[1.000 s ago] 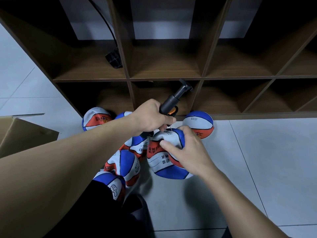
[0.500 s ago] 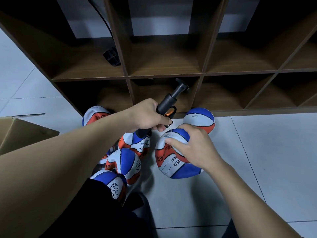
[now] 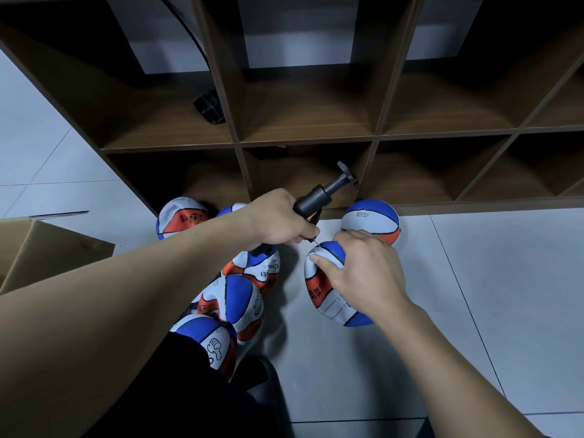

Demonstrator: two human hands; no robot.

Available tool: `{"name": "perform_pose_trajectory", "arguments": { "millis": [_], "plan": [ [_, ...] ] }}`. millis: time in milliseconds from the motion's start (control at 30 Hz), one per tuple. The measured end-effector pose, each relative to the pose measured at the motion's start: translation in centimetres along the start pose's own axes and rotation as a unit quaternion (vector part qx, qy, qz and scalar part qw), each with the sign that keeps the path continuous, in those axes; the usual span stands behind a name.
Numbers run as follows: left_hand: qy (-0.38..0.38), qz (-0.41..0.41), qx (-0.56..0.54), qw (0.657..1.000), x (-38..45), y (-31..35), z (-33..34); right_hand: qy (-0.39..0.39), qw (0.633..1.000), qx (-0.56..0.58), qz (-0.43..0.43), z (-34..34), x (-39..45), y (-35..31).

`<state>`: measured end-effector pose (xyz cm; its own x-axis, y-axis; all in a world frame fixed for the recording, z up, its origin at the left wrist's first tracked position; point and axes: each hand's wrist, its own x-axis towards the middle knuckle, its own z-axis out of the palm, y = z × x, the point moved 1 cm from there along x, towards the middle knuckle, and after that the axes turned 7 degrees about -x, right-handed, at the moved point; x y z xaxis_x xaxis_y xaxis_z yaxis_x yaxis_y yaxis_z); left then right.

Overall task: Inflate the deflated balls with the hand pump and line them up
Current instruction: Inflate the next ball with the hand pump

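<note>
Two hands are working on one flat ball (image 3: 328,292) lying on the floor tiles (image 3: 474,311), in front of the person's knees. The right hand (image 3: 363,273) is lying over the ball's upper right, fingers curled round it and the thumb pressing its near face. The left hand (image 3: 281,219), just beside and a little farther out, is wrapping the barrel of the hand pump (image 3: 319,194), fingers clamped round it; the thin needle (image 3: 316,243) is slanting down from that fist to the ball's top edge, and whether its tip is already seated is too fine to tell.

For this step, judged from the picture:
1. The needle is best kept in line with the valve, not at a slant, so that it is not bending.
2. The right hand should be bracing the ball so it is not rolling under the push.
3. The plunger handle (image 3: 346,175) is sitting out at the far end; one hand will need to be moving there once the needle is in.

To the left, five flat balls (image 3: 240,298) are crowding together, touching. Beyond the right hand, a round ball (image 3: 369,221) is standing against the base of the wooden shelf unit (image 3: 303,140).
</note>
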<state>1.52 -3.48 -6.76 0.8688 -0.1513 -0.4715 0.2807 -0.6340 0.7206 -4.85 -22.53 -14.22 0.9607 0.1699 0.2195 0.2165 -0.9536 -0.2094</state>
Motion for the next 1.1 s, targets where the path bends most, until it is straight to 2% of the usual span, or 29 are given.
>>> {"name": "perform_pose_trajectory", "arguments": {
  "millis": [333, 600, 733, 967, 1100],
  "plan": [
    [0.05, 0.064, 0.017, 0.997, 0.0, 0.1, 2.1, 0.024, 0.999, -0.028, 0.037, -0.4, 0.1, 0.2],
    [0.085, 0.023, -0.034, 0.996, 0.5, -0.1, 3.3, 0.054, 0.995, -0.087, 0.017, -0.2, 0.2, -0.2],
    [0.084, 0.02, -0.043, 0.995, 0.5, -0.5, 3.6, 0.061, 0.995, -0.082, 0.018, 0.0, 0.1, -0.2],
    [0.046, 0.091, -0.028, 0.994, 0.9, -0.9, 3.9, 0.077, 0.996, -0.042, 0.03, -0.2, 0.5, 0.1],
    [0.016, 0.078, -0.014, 0.997, 1.6, -1.0, 3.3, 0.058, 0.998, -0.008, 0.03, 0.7, 0.2, 0.8]
  ]
}}
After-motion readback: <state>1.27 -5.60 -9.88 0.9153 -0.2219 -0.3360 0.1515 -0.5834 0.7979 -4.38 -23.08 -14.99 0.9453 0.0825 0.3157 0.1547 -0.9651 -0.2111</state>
